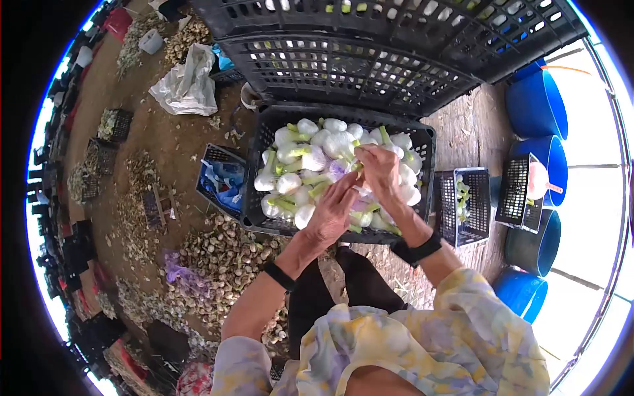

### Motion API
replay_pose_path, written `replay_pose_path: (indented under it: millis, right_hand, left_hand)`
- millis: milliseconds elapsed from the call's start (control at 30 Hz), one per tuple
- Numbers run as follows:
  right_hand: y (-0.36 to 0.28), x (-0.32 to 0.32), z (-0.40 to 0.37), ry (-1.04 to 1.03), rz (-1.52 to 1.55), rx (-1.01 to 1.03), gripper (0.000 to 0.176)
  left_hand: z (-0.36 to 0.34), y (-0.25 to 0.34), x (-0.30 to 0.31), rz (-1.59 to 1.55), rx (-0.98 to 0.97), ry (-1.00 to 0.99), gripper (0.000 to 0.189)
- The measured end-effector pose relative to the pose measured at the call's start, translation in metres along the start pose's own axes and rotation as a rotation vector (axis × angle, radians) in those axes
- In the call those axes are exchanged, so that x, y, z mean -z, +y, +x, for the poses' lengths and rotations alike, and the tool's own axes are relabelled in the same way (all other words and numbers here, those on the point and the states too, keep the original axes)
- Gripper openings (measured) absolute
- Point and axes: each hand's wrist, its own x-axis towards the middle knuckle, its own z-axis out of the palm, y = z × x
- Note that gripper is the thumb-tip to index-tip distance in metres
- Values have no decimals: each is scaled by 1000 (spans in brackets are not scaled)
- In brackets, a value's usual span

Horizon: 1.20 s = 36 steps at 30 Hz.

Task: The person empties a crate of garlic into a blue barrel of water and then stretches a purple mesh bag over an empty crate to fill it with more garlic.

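Note:
A black plastic crate [429, 142] is heaped with white garlic bulbs [285, 135], many with short green stems. My left hand [333, 208] reaches over the front of the heap, its fingers pressed together and pointing at my right hand. Fingers curled, my right hand [380, 168] meets it above the middle of the bulbs. Whatever lies between the fingertips is hidden by the fingers. Beside them, some bulbs have a pale purple tint [338, 169], and a green stem shows close to my right fingertips. Both wrists wear black bands.
Tall black crates [356, 66] stand behind the heap. At left sits a small crate [205, 158] with blue plastic, above loose bulbs [224, 264] and purple netting [185, 270]. Another crate [485, 204] and several blue barrels [538, 105] line the right. A white sack [188, 86] lies far left.

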Motion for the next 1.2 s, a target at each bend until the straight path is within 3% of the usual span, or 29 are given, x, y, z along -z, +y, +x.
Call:
replay_pose_path:
  millis: [67, 133, 200, 267, 333, 400, 467, 567, 633, 700, 800, 867, 900, 933, 967, 1000, 1100, 1200]
  right_hand:
    - [9, -5, -11, 177, 314, 195, 12]
    - [11, -7, -17, 191, 464, 177, 14]
    - [8, -5, -20, 182, 743, 176, 16]
    - [5, 1, -18, 206, 750, 226, 12]
    - [4, 7, -11, 297, 340, 451, 12]
    - [-3, 9, -9, 349, 255, 559, 17]
    - [-12, 14, -11, 310, 57, 691, 19]
    - [-12, 14, -12, 309, 41, 694, 19]
    - [-1, 12, -12, 306, 92, 697, 15]
    - [6, 8, -16, 169, 631, 135, 11]
    - [7, 3, -8, 207, 912, 275, 8]
    - [-2, 6, 0, 388, 392, 723, 7]
    - [-6, 16, 1, 392, 171, 829, 10]
    - [-11, 23, -3, 383, -38, 907, 14]
    - [-10, 29, -5, 408, -50, 890, 16]
    - [-7, 39, -6, 432, -62, 872, 18]
    - [3, 56, -13, 372, -40, 784, 18]
    - [8, 67, -18, 348, -10, 764, 22]
  left_hand:
    - [8, -4, 3, 181, -128, 95, 54]
    - [35, -9, 11, 217, -141, 164, 52]
    - [55, -13, 8, -177, 80, 219, 48]
    - [65, -14, 7, -178, 121, 154, 43]
    - [68, -15, 4, -173, 180, 96, 38]
    - [70, -9, 11, -249, 399, 87, 25]
    - [72, -17, 6, -237, 436, 112, 15]
    - [80, -29, 1, -990, 775, 204, 12]
    - [88, -23, 15, -1033, 860, 122, 13]
    - [90, -26, 24, -1079, 944, -7, 19]
    - [105, -39, 26, -1099, 1094, -142, 18]
    - [115, -51, 24, -1062, 1139, -195, 14]
    - [109, -74, 17, -930, 928, -232, 13]
    - [114, -72, 12, -965, 921, -207, 13]
    - [120, -68, 7, -1001, 915, -182, 13]
    - [140, -46, 10, -1199, 1117, -113, 14]
    - [149, -29, 7, -1258, 1129, -65, 12]
    - [157, -26, 3, -1147, 1076, -159, 9]
